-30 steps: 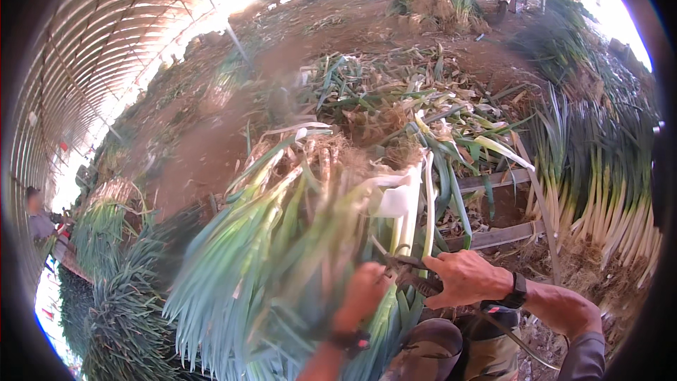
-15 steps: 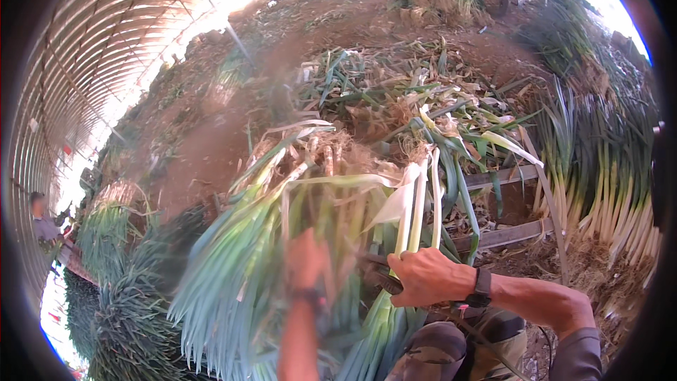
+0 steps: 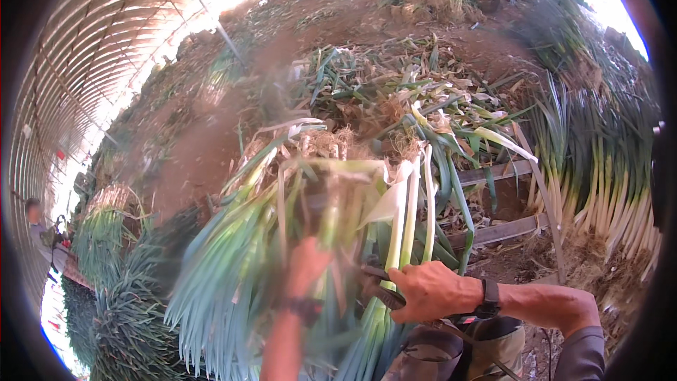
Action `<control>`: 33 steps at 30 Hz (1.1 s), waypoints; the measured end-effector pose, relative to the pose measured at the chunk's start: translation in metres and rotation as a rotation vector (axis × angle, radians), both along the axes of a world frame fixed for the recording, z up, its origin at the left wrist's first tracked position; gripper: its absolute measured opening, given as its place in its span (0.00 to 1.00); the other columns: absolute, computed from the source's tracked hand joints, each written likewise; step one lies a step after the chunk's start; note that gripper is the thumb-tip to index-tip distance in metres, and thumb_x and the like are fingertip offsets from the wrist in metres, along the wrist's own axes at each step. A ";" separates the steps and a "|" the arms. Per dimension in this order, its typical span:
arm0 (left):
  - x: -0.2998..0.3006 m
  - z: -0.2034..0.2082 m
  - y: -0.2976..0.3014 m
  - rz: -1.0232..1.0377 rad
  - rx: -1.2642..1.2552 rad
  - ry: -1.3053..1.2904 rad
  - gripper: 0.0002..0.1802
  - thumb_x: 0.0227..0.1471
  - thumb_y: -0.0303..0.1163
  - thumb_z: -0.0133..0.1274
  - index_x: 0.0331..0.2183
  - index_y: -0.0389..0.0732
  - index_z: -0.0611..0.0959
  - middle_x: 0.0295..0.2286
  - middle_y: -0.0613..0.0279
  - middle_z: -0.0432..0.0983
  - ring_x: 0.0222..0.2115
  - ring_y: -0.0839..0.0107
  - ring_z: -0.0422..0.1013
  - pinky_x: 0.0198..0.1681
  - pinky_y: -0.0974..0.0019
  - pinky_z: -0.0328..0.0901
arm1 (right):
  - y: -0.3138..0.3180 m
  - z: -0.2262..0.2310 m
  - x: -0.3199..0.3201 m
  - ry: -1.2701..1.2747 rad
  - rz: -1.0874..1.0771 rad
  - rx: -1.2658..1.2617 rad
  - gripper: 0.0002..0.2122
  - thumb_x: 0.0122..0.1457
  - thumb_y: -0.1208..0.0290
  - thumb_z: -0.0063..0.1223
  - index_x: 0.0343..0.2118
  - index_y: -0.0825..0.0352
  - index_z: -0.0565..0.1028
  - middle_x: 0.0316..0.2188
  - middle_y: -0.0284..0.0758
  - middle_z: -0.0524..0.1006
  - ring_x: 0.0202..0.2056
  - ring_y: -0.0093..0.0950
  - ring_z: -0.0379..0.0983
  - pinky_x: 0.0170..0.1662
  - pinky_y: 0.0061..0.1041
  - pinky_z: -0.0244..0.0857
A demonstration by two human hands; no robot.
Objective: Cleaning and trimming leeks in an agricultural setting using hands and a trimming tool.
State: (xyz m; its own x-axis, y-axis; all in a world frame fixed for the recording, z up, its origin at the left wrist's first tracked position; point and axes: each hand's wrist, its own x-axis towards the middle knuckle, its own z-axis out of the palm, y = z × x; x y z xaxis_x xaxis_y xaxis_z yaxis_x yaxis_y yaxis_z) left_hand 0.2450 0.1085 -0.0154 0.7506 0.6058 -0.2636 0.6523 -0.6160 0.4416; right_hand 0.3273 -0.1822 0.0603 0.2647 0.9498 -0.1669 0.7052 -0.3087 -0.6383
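Note:
My right hand (image 3: 436, 291), a dark watch on its wrist, is closed round a dark tool (image 3: 384, 289) whose kind I cannot make out. Just above that hand, several long onions (image 3: 411, 208) stand with white stalks and roots pointing away from me. My left hand (image 3: 308, 264) is smeared by motion in front of a blurred pale stalk (image 3: 330, 215); its fingers do not show clearly. To its left spreads a thick bundle of long onions (image 3: 229, 279), green leaves toward me and roots at the far end.
Stripped leaves (image 3: 395, 92) are heaped beyond the onions. Wooden slats (image 3: 504, 231) lie at the right, beside a row of onions (image 3: 606, 169). More green bundles (image 3: 134, 310) stand at the left, near another person (image 3: 46, 236). A thin hose (image 3: 486, 349) crosses near my knees.
My left hand shifts slightly and stays blurred. The right hand keeps its hold on the dark tool. The whole view tilts a little, and the person far left has changed posture.

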 end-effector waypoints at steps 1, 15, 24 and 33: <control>-0.003 -0.006 0.001 -0.020 0.007 -0.017 0.34 0.39 0.44 0.63 0.48 0.35 0.81 0.41 0.36 0.79 0.45 0.43 0.75 0.50 0.52 0.69 | 0.003 -0.005 0.001 -0.018 -0.014 0.029 0.25 0.48 0.55 0.62 0.35 0.75 0.70 0.24 0.49 0.76 0.27 0.53 0.75 0.32 0.48 0.70; -0.001 0.004 -0.008 -0.062 -0.007 -0.047 0.33 0.41 0.42 0.64 0.50 0.36 0.81 0.43 0.38 0.79 0.46 0.45 0.75 0.51 0.52 0.68 | 0.066 -0.030 0.055 -0.057 -0.221 0.040 0.22 0.47 0.57 0.60 0.33 0.76 0.72 0.20 0.51 0.76 0.27 0.52 0.76 0.33 0.46 0.69; 0.002 -0.009 0.002 -0.072 0.015 0.039 0.38 0.42 0.43 0.64 0.54 0.33 0.78 0.46 0.38 0.78 0.50 0.48 0.74 0.55 0.55 0.66 | 0.101 -0.052 0.085 -0.117 -0.272 0.091 0.24 0.47 0.57 0.61 0.37 0.76 0.74 0.22 0.49 0.77 0.27 0.49 0.77 0.31 0.44 0.70; 0.010 -0.023 0.007 -0.067 0.029 0.051 0.43 0.40 0.49 0.63 0.54 0.32 0.78 0.46 0.35 0.77 0.49 0.48 0.74 0.55 0.57 0.66 | 0.127 -0.054 0.114 -0.222 -0.365 0.256 0.13 0.45 0.65 0.57 0.22 0.74 0.77 0.19 0.47 0.78 0.26 0.45 0.79 0.31 0.39 0.73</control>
